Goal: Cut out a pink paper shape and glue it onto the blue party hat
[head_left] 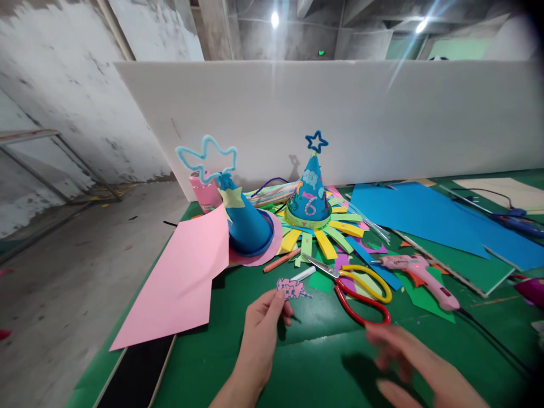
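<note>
Between thumb and fingers, my left hand (pixel 266 323) pinches a small pink paper cutout (pixel 290 288) with dark purple outlines. My right hand (pixel 414 360) is blurred and hovers above the table, thumb and fingers apart, holding nothing I can see. Just beyond its fingertips lie scissors (pixel 339 274) with one yellow and one red handle, blades partly apart. Behind the cutout are a white pen (pixel 304 274) and an orange marker (pixel 280 261). A decorated blue cone hat (pixel 309 195) with a star on top stands further back, on a ring of yellow and green strips.
Left of it, another blue cone hat (pixel 249 226) leans beside pink paper (pixel 178 277) and a pink can (pixel 205 192). A pink glue gun (pixel 425 277) lies right, its cord trailing. Blue sheets (pixel 416 215) and scraps cover the back right. A white board (pixel 340 119) stands behind.
</note>
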`<state>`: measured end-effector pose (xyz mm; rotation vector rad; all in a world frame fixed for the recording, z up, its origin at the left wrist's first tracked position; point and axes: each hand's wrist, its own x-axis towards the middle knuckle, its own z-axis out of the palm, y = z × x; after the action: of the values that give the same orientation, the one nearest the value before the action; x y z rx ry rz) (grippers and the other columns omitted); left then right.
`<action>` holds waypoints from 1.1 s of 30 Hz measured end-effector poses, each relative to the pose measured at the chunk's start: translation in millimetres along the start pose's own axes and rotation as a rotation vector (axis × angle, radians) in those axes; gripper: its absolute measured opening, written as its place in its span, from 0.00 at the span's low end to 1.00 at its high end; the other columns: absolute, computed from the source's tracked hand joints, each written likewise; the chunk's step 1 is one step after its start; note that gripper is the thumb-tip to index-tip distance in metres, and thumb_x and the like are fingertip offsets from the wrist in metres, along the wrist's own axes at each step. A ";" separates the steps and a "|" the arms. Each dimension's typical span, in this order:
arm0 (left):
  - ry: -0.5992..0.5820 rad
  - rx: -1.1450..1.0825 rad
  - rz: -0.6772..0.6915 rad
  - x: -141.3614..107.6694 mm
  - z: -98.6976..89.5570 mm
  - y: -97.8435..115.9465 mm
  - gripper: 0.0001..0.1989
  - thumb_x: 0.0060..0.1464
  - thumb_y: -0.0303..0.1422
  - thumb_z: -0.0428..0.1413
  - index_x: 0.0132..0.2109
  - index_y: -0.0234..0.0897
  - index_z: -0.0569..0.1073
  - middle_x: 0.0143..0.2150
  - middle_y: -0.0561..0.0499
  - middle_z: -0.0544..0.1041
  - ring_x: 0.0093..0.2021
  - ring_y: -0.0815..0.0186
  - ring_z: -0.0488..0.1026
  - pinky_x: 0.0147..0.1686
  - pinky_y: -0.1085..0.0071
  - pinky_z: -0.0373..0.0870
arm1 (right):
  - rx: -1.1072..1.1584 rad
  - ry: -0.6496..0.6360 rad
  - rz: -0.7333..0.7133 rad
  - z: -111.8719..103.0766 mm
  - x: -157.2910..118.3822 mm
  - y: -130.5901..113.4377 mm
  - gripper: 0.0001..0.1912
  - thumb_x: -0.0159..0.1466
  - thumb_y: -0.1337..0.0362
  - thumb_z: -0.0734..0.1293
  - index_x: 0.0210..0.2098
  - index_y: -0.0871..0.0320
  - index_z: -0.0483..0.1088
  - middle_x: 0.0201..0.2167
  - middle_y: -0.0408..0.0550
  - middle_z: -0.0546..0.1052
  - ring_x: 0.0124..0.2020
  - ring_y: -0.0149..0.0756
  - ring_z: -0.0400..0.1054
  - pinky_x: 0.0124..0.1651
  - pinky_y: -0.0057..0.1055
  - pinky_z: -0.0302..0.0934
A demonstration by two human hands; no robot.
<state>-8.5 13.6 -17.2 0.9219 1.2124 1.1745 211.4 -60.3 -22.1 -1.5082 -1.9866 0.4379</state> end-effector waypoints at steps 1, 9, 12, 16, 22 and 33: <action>-0.017 0.022 0.004 -0.9 0.7 -1.4 0.16 0.48 0.38 0.52 0.19 0.33 0.69 0.19 0.52 0.67 0.21 0.72 0.61 0.24 0.76 0.58 | 0.045 -0.052 0.006 5.6 15.1 -7.8 0.26 0.56 0.55 0.62 0.52 0.52 0.53 0.45 0.49 0.67 0.40 0.34 0.64 0.37 0.29 0.64; -0.089 -0.199 -0.053 -5.4 4.4 2.6 0.11 0.49 0.34 0.52 0.24 0.33 0.71 0.21 0.52 0.67 0.23 0.71 0.61 0.24 0.76 0.60 | 1.038 -0.135 0.319 50.0 90.0 -55.8 0.10 0.57 0.57 0.61 0.33 0.57 0.66 0.27 0.42 0.68 0.29 0.31 0.61 0.33 0.27 0.57; -0.132 -0.333 -0.115 -6.6 0.6 11.1 0.09 0.48 0.33 0.53 0.25 0.33 0.71 0.20 0.51 0.67 0.23 0.71 0.62 0.23 0.76 0.60 | 1.236 -0.150 0.381 54.5 92.2 -51.5 0.09 0.56 0.59 0.63 0.26 0.58 0.68 0.20 0.39 0.66 0.23 0.26 0.56 0.27 0.24 0.51; -0.228 -0.380 -0.181 -8.2 -9.1 20.5 0.07 0.47 0.30 0.54 0.24 0.33 0.70 0.20 0.51 0.68 0.23 0.71 0.63 0.23 0.76 0.60 | 1.419 -0.272 0.430 57.6 91.2 -45.7 0.10 0.55 0.58 0.65 0.24 0.58 0.68 0.20 0.39 0.66 0.21 0.25 0.55 0.26 0.23 0.49; -0.321 -0.325 -0.215 -5.4 -15.5 29.0 0.07 0.45 0.29 0.56 0.23 0.32 0.69 0.20 0.52 0.68 0.22 0.72 0.63 0.23 0.77 0.60 | 1.469 -0.347 0.423 55.9 91.3 -46.4 0.12 0.53 0.57 0.66 0.22 0.59 0.67 0.18 0.39 0.64 0.21 0.23 0.55 0.26 0.23 0.50; 0.017 -0.241 -0.103 10.8 -26.2 -5.1 0.07 0.47 0.32 0.54 0.25 0.33 0.68 0.18 0.55 0.67 0.19 0.75 0.61 0.22 0.78 0.57 | 0.722 0.007 0.056 47.4 166.5 -53.3 0.25 0.55 0.56 0.62 0.50 0.56 0.56 0.43 0.51 0.67 0.43 0.38 0.61 0.40 0.34 0.59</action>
<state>-33.9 21.4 -28.4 0.6628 1.0907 1.2173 112.1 86.3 16.4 -1.0894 -1.5262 1.0369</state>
